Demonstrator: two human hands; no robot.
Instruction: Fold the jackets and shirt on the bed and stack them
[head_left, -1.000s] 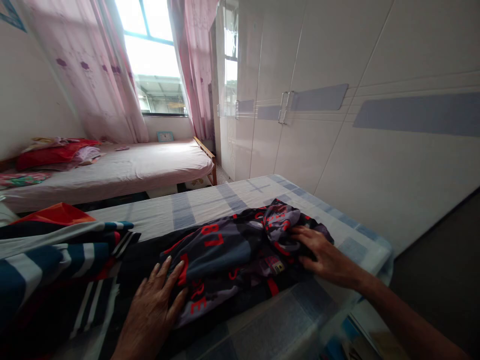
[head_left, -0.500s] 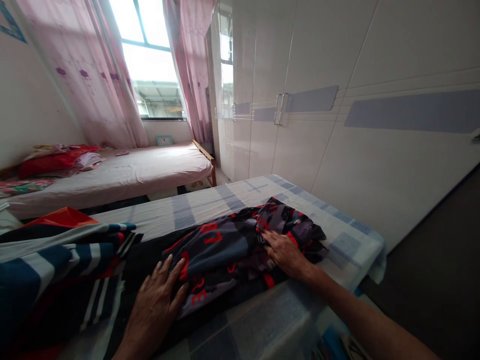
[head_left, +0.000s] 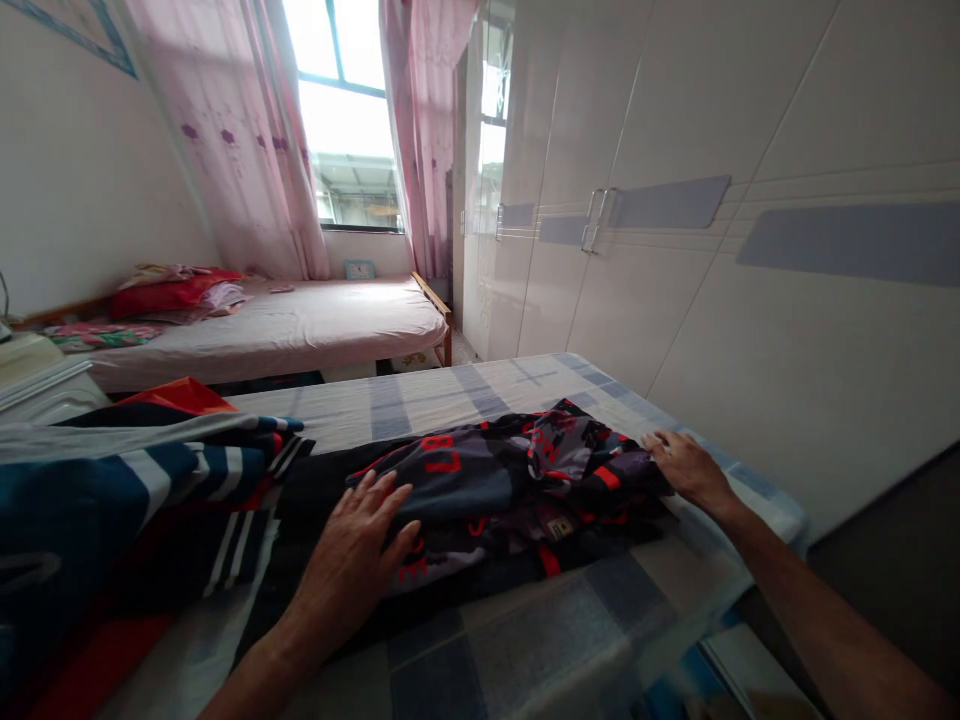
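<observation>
A dark folded shirt (head_left: 469,490) with red lettering and a red "87" lies across the bed nearest me, on top of a black garment. My left hand (head_left: 360,540) rests with spread fingers on the shirt's left part. At the shirt's right end is my right hand (head_left: 690,470), its slightly bent fingers apart and touching or just over the fabric edge. To the left, a heap of clothes (head_left: 142,490) in blue, white, black and orange partly covers the black garment.
A checked sheet (head_left: 525,640) covers this bed. White wardrobe doors (head_left: 660,280) run along the right. Beyond stands another bed (head_left: 322,320) with red bedding (head_left: 176,293) below a curtained window. Books or boxes (head_left: 742,660) sit low at the right front.
My right hand has slid from the middle of the shirt to its right end. The left hand stays on the shirt's left part. The view has turned slightly left.
</observation>
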